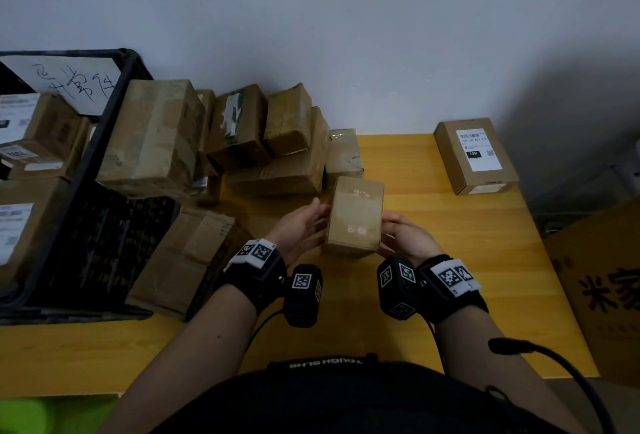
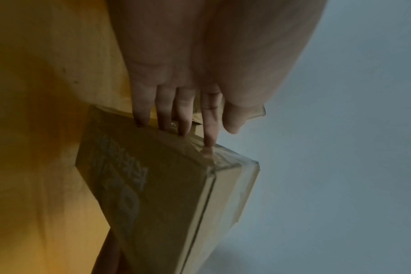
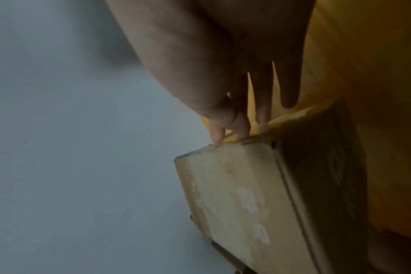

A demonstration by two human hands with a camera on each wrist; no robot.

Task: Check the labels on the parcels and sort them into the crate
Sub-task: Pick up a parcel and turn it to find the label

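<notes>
I hold a small plain cardboard parcel (image 1: 355,215) between both hands above the yellow table (image 1: 467,260). My left hand (image 1: 301,229) lies flat against its left side; in the left wrist view its straight fingers (image 2: 183,118) press on the parcel (image 2: 167,185) edge. My right hand (image 1: 405,236) presses the right side, and its straight fingers (image 3: 262,103) reach the parcel (image 3: 246,194) end. The face turned up shows faint white marks and no label. A black crate (image 1: 104,136) with labelled parcels stands at the left.
A pile of brown parcels (image 1: 242,136) sits against the wall behind my hands, and one more (image 1: 187,260) leans by the crate. A labelled box (image 1: 476,156) lies at the table's far right. A large carton (image 1: 606,281) stands beyond the right edge.
</notes>
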